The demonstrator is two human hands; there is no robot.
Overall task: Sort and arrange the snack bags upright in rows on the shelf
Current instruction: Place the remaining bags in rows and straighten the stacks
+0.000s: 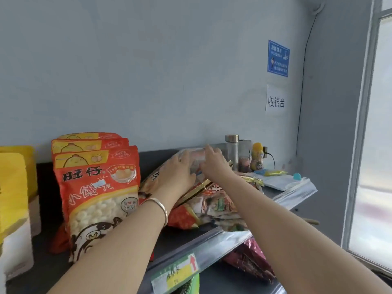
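Three orange bags (97, 187) of small white puffs stand upright in a row at the left of the dark shelf (152, 158). To their right lies a loose heap of snack bags (210, 209), red and patterned, flat on their sides. Both my hands reach onto the top of the heap. My left hand (176, 170) lies with its fingers over a clear-topped bag (196, 155). My right hand (214, 164) grips the same bag's upper edge from the right. How much of that bag is lifted is hidden by my hands.
Yellow bags (14, 181) stand at the far left. At the shelf's back right are a steel-capped bottle (232, 151), a small yellow-topped bottle (257, 155) and flat packets (282, 181). A price label (176, 272) sits on the shelf's front rail. A dark red bag (250, 257) lies on the shelf below.
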